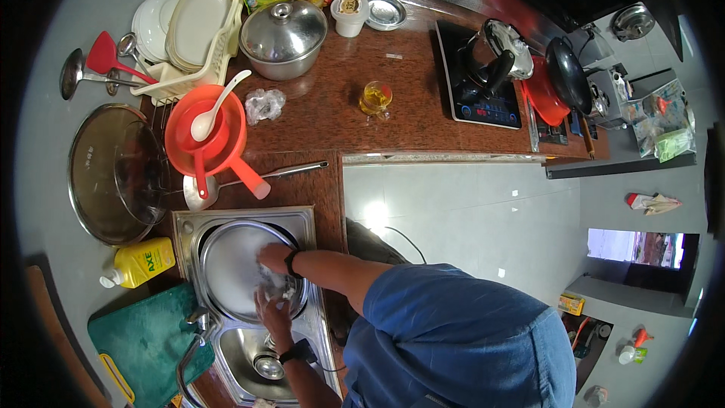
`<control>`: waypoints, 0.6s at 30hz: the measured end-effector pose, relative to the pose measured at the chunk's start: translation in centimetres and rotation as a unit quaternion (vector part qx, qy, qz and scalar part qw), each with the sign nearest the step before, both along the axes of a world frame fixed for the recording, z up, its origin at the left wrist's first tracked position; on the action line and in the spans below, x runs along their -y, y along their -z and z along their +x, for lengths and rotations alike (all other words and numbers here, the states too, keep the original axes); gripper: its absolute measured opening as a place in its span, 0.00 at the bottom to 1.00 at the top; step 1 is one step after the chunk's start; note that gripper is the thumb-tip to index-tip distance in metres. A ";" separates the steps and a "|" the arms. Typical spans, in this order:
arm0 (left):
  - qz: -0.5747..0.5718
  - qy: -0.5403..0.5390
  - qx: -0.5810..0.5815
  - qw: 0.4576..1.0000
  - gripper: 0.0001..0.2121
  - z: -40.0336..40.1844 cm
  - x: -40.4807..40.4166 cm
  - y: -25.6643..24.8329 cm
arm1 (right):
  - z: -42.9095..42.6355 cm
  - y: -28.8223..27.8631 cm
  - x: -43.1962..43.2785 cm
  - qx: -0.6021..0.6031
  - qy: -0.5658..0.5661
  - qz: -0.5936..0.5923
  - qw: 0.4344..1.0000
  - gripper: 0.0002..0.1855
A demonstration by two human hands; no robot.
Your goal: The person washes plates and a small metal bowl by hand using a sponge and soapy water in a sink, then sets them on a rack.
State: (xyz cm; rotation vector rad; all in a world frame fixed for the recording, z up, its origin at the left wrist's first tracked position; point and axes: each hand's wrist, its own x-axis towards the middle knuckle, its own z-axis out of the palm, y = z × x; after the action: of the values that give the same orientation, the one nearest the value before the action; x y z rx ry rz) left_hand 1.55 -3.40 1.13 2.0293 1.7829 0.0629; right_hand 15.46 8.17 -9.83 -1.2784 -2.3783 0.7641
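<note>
A wide metal basin (pixel 232 272) full of cloudy, sudsy water rests in the larger bowl of the steel sink (pixel 306 221). My right hand (pixel 276 258) reaches into it from the right, its fingers partly hidden in the water. Below it my left hand (pixel 274 313) is at the basin's near lower rim, fingers bent, with suds and something shiny or clear between the hands; what it is I cannot tell. In the smaller sink bowl (pixel 235 345) lies a small round metal piece (pixel 269 366), close to my left wrist. The metal tap (pixel 184 365) stands at the lower left.
Around the sink are a yellow detergent bottle (pixel 144 262), a green cutting board (pixel 144 337), a glass lid (pixel 102 175), red plastic ladles (pixel 226 107) and a metal spatula (pixel 201 190). Farther off stand a dish rack (pixel 218 51), a lidded pot (pixel 283 39), a glass cup (pixel 375 98) and an induction cooker (pixel 487 110).
</note>
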 end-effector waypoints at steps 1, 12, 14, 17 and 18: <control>-0.009 -0.054 0.089 0.995 0.09 -0.6 0.8 2.1 | -0.2 -0.4 -0.6 0.008 0.029 -0.080 0.996 0.06; -0.114 -0.369 0.566 0.728 0.06 2.0 -1.3 0.3 | 1.4 -14.8 3.7 -0.135 -0.040 -0.149 0.979 0.14; -0.101 -0.403 0.614 0.671 0.09 3.2 -1.8 -1.8 | 0.4 -13.3 4.5 -0.163 -0.016 -0.008 0.986 0.13; -0.109 -0.350 0.633 0.682 0.11 3.9 -1.8 -3.4 | -0.2 -12.4 4.4 -0.159 -0.020 0.055 0.986 0.13; -0.089 -0.364 0.617 0.692 0.11 3.9 -1.6 -4.3 | -0.5 -12.9 4.1 -0.198 -0.009 0.040 0.979 0.14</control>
State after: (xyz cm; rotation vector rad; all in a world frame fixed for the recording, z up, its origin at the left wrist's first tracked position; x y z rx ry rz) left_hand 5.49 -1.83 5.43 0.5534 1.3412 1.1331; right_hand 14.94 4.08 3.03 -0.9673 -2.0782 0.8321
